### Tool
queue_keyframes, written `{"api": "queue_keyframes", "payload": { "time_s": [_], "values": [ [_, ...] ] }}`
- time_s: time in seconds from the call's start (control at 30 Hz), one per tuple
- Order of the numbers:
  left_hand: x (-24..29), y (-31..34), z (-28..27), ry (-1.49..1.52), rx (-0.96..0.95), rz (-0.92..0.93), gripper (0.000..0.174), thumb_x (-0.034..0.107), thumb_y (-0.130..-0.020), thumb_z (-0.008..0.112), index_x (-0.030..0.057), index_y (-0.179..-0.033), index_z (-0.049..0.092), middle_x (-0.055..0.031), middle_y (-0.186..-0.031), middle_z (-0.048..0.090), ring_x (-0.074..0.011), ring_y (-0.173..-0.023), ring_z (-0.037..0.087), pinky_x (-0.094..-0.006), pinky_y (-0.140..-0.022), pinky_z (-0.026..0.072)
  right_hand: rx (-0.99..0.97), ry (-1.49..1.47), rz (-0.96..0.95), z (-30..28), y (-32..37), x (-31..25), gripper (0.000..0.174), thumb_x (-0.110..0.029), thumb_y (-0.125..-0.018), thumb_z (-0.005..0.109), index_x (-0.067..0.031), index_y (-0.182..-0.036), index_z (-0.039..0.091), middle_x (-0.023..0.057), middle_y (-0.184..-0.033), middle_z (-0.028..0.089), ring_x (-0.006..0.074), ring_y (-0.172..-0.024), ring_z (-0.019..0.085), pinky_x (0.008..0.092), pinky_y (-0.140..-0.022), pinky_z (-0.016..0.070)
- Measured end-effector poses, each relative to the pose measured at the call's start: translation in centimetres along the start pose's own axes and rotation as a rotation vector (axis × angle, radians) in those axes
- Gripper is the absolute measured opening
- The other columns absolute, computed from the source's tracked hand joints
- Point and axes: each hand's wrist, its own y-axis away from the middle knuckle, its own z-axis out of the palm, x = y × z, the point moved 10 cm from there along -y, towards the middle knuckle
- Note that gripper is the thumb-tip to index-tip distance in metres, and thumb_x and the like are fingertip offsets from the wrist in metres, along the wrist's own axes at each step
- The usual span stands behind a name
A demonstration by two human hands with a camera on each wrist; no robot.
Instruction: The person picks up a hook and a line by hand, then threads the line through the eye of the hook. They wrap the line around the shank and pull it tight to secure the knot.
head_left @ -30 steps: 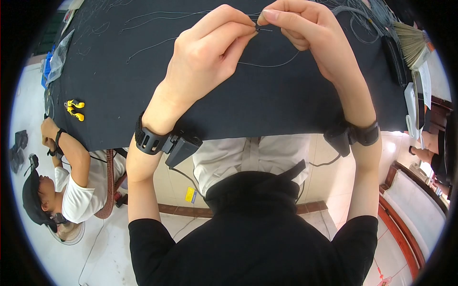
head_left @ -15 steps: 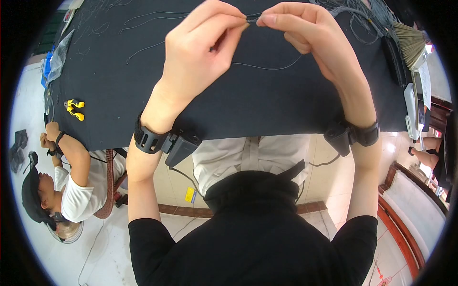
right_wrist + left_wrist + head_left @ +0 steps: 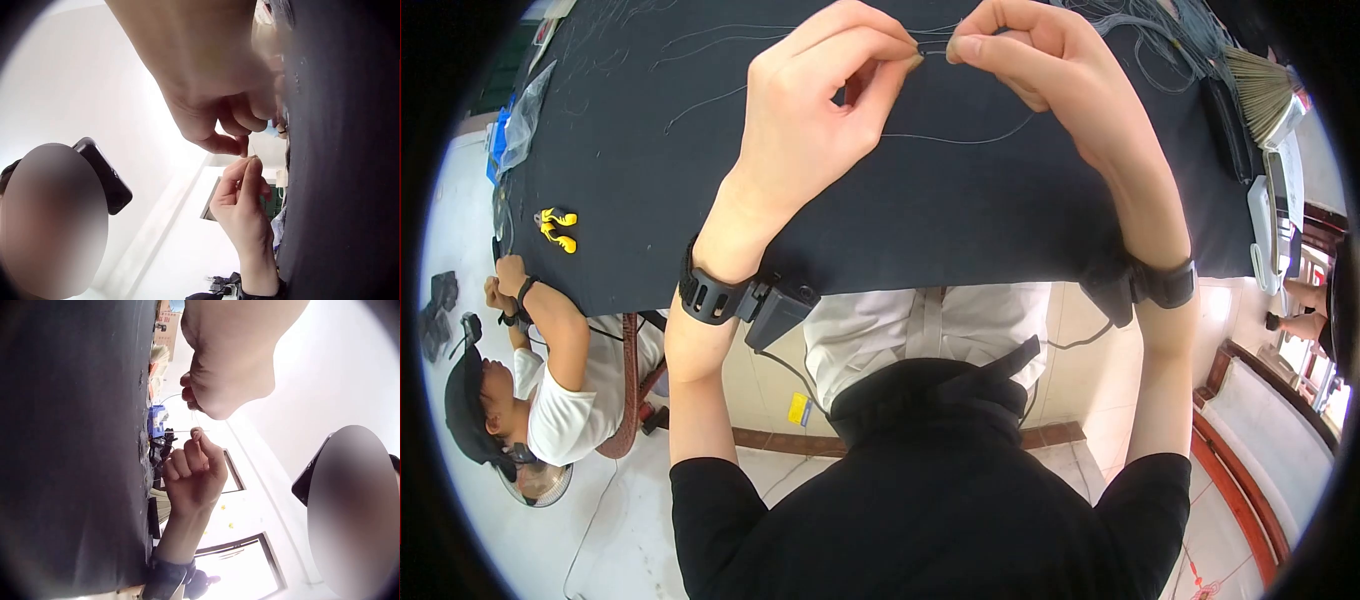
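Above the far part of the black-covered table, my left hand (image 3: 825, 95) pinches a thin grey cord between thumb and index finger, with a tiny dark spot at the fingertips. A short gap to the right, my right hand (image 3: 1065, 75) pinches the same thin strand with thumb and forefinger. One cord (image 3: 965, 142) sags in a curve below and between the hands. Other cord ends (image 3: 705, 105) lie to the left on the cloth. In the left wrist view the right hand (image 3: 197, 472) shows curled fingers; in the right wrist view the left hand (image 3: 247, 200) pinches at its fingertips.
A yellow and black tool (image 3: 558, 230) lies at the table's left. Bundled grey cords (image 3: 1145, 40), a fan of beige strips (image 3: 1260, 95) and a dark case (image 3: 1228, 130) are at the right. Another person (image 3: 565, 400) sits at the left, beyond the table corner.
My left hand has shifted slightly left and away from the right hand, widening the gap between the fingertips. The right hand has moved only a little.
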Motion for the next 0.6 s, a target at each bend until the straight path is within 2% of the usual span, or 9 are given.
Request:
{"api": "queue_keyframes", "payload": {
  "time_s": [0.1,0.2,0.33,0.4,0.6],
  "values": [
    [-0.1,-0.1,-0.8,0.006,0.062,-0.010,0.011,-0.006,-0.073,0.064,0.0002,-0.082,0.066,-0.0054,-0.084,0.064,-0.0118,-0.069,0.061,-0.0185,-0.058,0.0481,-0.094,0.031,0.004,0.5,0.3,0.0,0.015,-0.011,-0.084,0.057,0.0033,-0.081,0.060,-0.0017,-0.067,0.058,0.0009,-0.056,0.046,0.0143,-0.049,0.0333],
    [-0.2,0.0,-1.0,0.026,0.071,-0.025,0.011,-0.006,-0.074,0.064,0.0004,-0.082,0.066,-0.0054,-0.084,0.064,-0.0121,-0.069,0.061,-0.0187,-0.059,0.0483,0.000,0.224,0.044,-0.4,0.1,0.3,0.014,-0.010,-0.084,0.056,0.0036,-0.082,0.060,-0.0017,-0.066,0.057,0.0010,-0.056,0.047,0.0141,-0.049,0.0336],
    [0.5,0.1,-0.1,0.089,-0.010,0.019,0.012,-0.007,-0.073,0.063,0.0007,-0.082,0.066,-0.0056,-0.085,0.064,-0.0123,-0.069,0.061,-0.0189,-0.058,0.0483,0.082,0.099,0.003,-1.5,-0.5,1.0,0.013,-0.010,-0.084,0.056,0.0014,-0.082,0.060,-0.0035,-0.062,0.053,0.0005,-0.053,0.043,0.0147,-0.046,0.0295],
    [0.7,0.1,0.2,0.091,-0.041,0.027,0.012,-0.007,-0.073,0.063,0.0006,-0.081,0.066,-0.0057,-0.085,0.064,-0.0124,-0.069,0.062,-0.0188,-0.058,0.0483,0.115,0.069,0.095,-1.8,-0.3,1.3,0.013,-0.011,-0.084,0.056,0.0003,-0.082,0.060,-0.0044,-0.061,0.052,0.0003,-0.051,0.041,0.0150,-0.044,0.0272],
    [0.4,-0.1,-0.1,0.038,-0.017,0.021,0.012,-0.008,-0.072,0.063,0.0003,-0.080,0.066,-0.0058,-0.084,0.064,-0.0123,-0.068,0.061,-0.0186,-0.058,0.0479,0.040,0.024,-0.020,-0.9,0.2,-0.8,0.011,-0.011,-0.084,0.056,-0.0007,-0.082,0.059,-0.0050,-0.062,0.052,0.0003,-0.052,0.040,0.0149,-0.045,0.0268]
  ]
}}
